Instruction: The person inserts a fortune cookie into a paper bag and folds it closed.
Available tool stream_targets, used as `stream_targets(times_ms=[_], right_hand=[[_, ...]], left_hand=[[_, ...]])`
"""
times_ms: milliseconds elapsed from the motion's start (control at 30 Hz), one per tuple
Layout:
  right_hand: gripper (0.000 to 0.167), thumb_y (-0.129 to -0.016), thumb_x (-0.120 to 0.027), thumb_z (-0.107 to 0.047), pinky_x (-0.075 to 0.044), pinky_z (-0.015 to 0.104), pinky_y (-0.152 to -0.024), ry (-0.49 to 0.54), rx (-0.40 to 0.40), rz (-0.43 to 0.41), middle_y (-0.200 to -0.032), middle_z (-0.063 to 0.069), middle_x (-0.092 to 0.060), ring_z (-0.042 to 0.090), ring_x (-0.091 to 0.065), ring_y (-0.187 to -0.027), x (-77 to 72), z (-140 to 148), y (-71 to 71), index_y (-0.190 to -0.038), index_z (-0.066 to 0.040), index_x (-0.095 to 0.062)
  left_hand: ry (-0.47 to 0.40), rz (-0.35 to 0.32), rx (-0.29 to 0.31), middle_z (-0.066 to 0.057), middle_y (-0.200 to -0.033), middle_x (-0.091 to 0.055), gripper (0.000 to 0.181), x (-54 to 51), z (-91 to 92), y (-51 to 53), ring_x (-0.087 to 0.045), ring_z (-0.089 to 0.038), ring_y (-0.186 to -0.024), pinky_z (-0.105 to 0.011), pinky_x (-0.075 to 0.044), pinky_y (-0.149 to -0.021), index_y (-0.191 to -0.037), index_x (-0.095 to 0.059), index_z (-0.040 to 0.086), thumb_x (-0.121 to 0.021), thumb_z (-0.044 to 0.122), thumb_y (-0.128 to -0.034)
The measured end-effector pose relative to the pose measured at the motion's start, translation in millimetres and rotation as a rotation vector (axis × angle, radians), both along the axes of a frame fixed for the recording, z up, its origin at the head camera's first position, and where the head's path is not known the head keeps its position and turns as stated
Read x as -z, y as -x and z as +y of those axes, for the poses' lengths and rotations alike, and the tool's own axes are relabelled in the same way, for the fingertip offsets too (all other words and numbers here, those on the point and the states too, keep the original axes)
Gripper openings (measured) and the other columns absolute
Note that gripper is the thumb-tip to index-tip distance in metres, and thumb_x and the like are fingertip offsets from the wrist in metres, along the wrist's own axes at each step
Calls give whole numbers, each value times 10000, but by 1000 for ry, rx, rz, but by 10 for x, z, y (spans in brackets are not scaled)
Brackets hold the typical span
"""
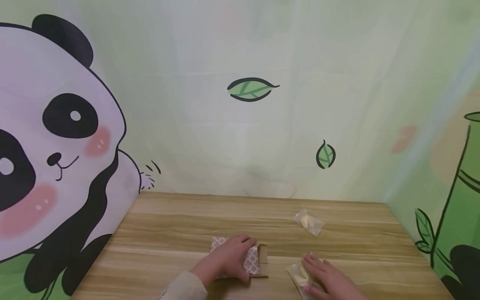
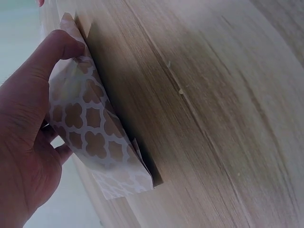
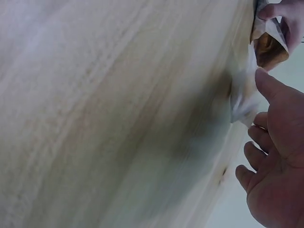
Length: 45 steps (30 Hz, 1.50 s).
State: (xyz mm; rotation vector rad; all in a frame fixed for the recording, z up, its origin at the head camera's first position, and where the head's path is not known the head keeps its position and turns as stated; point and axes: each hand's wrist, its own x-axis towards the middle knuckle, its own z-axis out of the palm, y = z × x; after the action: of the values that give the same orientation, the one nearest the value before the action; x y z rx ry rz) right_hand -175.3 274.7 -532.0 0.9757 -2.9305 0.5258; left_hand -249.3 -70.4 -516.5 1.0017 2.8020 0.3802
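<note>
Sleeve of pale colour covered the left forearm at the near side, and both bare hands were at work on a wooden table. The right hand lay over the near packet, which was transparent and had a yellowish piece inside. Its thumb and fingers touched this packet, with a narrow space between them, but I could not tell whether they really pinched it. In the right wrist view, the other fingers were loosely bent and apart from one another. To the left of this packet, and apart from it, the left hand held a flat box with thumb on one side and fingers on the other, so the grip was as wide as the box. This box was brown with a white lattice pattern, and it was lying on the table. Its end toward the right hand was open, with a brown flap standing out. Farther back, behind the right hand, the far packet lay alone on the wood, also with a yellowish piece in it. Behind the table rose a pale green backdrop, on which a large panda was drawn at the left, two leaves in the middle, and a green stalk at the right.
</note>
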Motion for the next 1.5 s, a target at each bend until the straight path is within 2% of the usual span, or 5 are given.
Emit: stream_targets(times_ms=[467,700,900,1200,1500], right_hand=[[802,-1009,-647,-558,-457,667,-1096,41,6,-36,-1620,201,-481,446,-484,-1451,-2,-50,103,-1575,-10,-496],[803,-990,-738,-466,-490,676,-1056,236,189,-228,-1502,268,-570,490,-572,-1334,-106,-66,116,-1554,44,-480],[796,-948,-810,-395,-591,526,-928,282,281,-242,-1356,193,-632,351,-641,-1170,-122,-109,150,-1511,79,-505],[887,-858,-879,-422,-572,503,-968,268,217,-213,-1369,181,-581,324,-613,-1182,-2,-107,144,-1502,64,-510],[514,-880,-872,-191,-577,274,-834,415,49,-301,-1110,35,-685,103,-637,-982,26,-137,199,-1273,59,-654]], left_hand=[[11,10,1,-53,-1499,-567,1028,30,7,7,-531,-261,-1398,-375,-442,-1191,-1552,-534,102,-937,365,-643],[31,8,0,-49,-1513,-562,1049,26,23,11,-528,-265,-1406,-376,-439,-1194,-1561,-524,109,-946,394,-644],[39,9,-6,-45,-1508,-565,1049,39,19,19,-529,-261,-1404,-364,-440,-1191,-1560,-527,111,-948,398,-644],[45,27,7,-52,-1509,-565,1042,44,28,21,-529,-271,-1407,-373,-440,-1193,-1559,-525,105,-945,407,-654],[55,38,15,-61,-1495,-579,1052,19,31,-2,-542,-263,-1392,-361,-447,-1183,-1551,-529,102,-956,431,-647]])
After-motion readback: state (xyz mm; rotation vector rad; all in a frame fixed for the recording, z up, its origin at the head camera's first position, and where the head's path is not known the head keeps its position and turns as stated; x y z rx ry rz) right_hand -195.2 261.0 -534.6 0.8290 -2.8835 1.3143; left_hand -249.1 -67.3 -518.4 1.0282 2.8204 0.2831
